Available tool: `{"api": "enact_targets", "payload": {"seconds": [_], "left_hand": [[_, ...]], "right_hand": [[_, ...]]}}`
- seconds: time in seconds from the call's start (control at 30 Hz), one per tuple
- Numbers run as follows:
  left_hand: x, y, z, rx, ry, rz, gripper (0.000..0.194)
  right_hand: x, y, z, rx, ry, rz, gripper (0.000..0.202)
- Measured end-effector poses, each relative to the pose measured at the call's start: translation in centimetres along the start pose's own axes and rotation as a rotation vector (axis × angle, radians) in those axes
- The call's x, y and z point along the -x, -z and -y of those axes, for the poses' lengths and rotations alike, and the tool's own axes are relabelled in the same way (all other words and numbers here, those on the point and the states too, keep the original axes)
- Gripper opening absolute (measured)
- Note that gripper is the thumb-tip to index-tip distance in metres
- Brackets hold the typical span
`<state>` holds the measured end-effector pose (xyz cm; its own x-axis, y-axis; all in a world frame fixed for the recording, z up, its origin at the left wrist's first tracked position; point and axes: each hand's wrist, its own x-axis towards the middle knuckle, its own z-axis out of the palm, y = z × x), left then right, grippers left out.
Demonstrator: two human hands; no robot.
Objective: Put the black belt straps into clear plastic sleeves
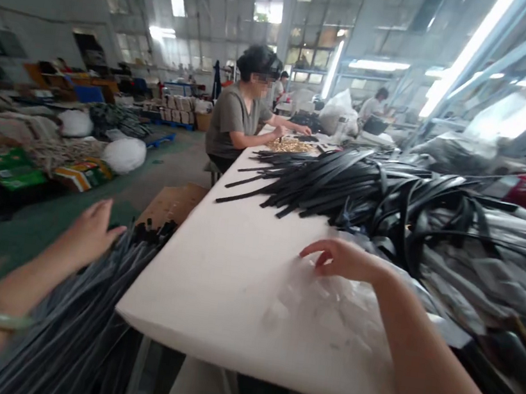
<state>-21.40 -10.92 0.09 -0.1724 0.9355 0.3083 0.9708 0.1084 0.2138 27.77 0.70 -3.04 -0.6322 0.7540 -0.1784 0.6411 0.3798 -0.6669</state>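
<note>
My left hand hovers off the table's left side, thumb apart from the other fingers and nothing in its grasp. Just below and right of it lies a big bundle of long black strips, close to the fingertips. Over the white table, my right hand hangs with loosely bent fingers and holds nothing that I can see. Beneath it is a crumpled clear plastic bag; whether the fingertips touch it I cannot tell. Beyond that hand, a heap of black straps spreads across the table.
A co-worker sits at the table's far left edge, near a pile of small gold-coloured pieces. Cardboard lies beside the table. White bundled material is heaped to the right. Sacks lie on the floor at left.
</note>
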Motion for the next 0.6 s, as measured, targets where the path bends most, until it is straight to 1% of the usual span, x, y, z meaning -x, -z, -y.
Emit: {"api": "enact_targets", "payload": {"seconds": [0.03, 0.1, 0.17, 0.2, 0.23, 0.27, 0.3, 0.33, 0.37, 0.4, 0.43, 0.5, 0.53, 0.6], "left_hand": [[-0.6, -1.3, -2.7, 0.044, -0.14, 0.013, 0.043], [-0.7, -3.6, -8.7, 0.179, -0.491, 0.157, 0.054], [0.0, -5.6, -14.6, 0.289, -0.839, 0.481, 0.06], [0.4, -6.6, -17.1, 0.339, -0.954, 0.578, 0.058], [0.7, -7.6, -19.2, 0.385, -1.031, 0.634, 0.051], [0.8, -8.4, -20.9, 0.431, -1.082, 0.662, 0.041], [0.7, -9.2, -22.2, 0.485, -1.105, 0.665, 0.033], [0.5, -9.7, -23.1, 0.544, -1.089, 0.661, 0.029], [0.3, -10.0, -23.6, 0.606, -1.033, 0.648, 0.026], [0.0, -9.9, -23.7, 0.67, -0.939, 0.63, 0.024], [-0.3, -9.6, -23.5, 0.732, -0.806, 0.6, 0.023], [-0.6, -7.9, -21.9, 0.843, -0.498, 0.503, 0.022], [-0.5, -6.8, -20.7, 0.903, -0.36, 0.432, 0.024], [-0.2, -4.4, -17.8, 1.017, -0.12, 0.263, 0.03]], "right_hand": [[-0.2, -0.1, 0.0, 0.009, 0.016, -0.011, 0.042], [-0.7, -0.4, -0.2, 0.048, 0.047, -0.057, 0.041], [-1.2, -0.7, -0.6, 0.085, 0.068, -0.085, 0.04], [-1.4, -0.8, -0.7, 0.094, 0.075, -0.089, 0.039], [-1.6, -0.8, -0.9, 0.097, 0.084, -0.09, 0.039], [-1.7, -0.9, -1.0, 0.098, 0.094, -0.089, 0.037], [-1.8, -0.9, -1.2, 0.098, 0.104, -0.091, 0.037], [-2.0, -0.9, -1.3, 0.096, 0.112, -0.102, 0.036], [-2.1, -1.0, -1.4, 0.092, 0.117, -0.123, 0.036], [-2.2, -1.1, -1.5, 0.093, 0.119, -0.159, 0.036], [-2.4, -1.2, -1.7, 0.109, 0.12, -0.204, 0.036], [-2.7, -1.6, -2.1, 0.193, 0.106, -0.294, 0.04], [-2.9, -1.7, -2.3, 0.252, 0.082, -0.326, 0.043], [-3.1, -2.0, -2.7, 0.351, -0.004, -0.335, 0.047]]}}
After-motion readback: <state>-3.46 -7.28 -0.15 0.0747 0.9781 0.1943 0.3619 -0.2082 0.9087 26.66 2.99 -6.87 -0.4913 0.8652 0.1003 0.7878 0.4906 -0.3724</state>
